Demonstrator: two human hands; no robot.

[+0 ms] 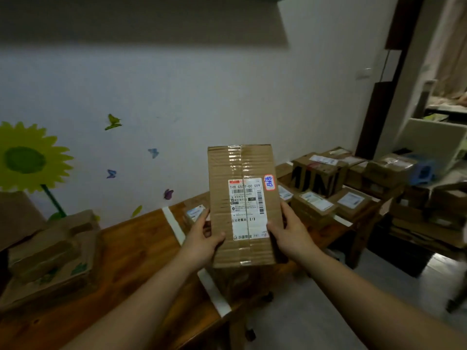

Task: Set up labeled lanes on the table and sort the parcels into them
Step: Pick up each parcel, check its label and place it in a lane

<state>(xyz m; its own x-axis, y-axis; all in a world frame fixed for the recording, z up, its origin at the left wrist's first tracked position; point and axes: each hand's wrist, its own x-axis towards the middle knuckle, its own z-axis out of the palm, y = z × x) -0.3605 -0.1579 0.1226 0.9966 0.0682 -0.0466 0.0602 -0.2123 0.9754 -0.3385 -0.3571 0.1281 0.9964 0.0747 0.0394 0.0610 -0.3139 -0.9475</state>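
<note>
**A:** What are the fingers doing?

**B:** I'm watching the fingers (205, 216) of the left hand (202, 234) curling round the left edge of the parcel (242, 170), with the thumb lying across its front. The right hand (290, 231) is gripping the opposite edge the same way. Both hands are clamping on the cardboard.

**A:** And where is the parcel sitting?

**B:** It isn't resting on anything. It's hanging upright in the air between the two hands, over the near edge of the worktop (141, 248), with its taped face looking at me. A white shipping label (249, 208) is showing between the two thumbs and running upward. A small pink-edged sticker (269, 182) with blue handwriting is sitting just beside the label's upper right corner.

**A:** What are you seeing further out?

**B:** Just behind the left fingers, a small labelled box (194, 213) is lying on the wood. Beside it, a white tape strip (174, 224) is running across the worktop. A second strip (214, 291) is crossing the near edge under the left wrist. Well to the left of that hand, a heap of cardboard parcels (50, 248) is piling up. To the right of the right hand, more boxes are crowding together, one of them a black-lettered box (316, 181) reading MINI. Behind everything, a sunflower sticker (27, 160) is showing on the white wall (202, 97).
</note>
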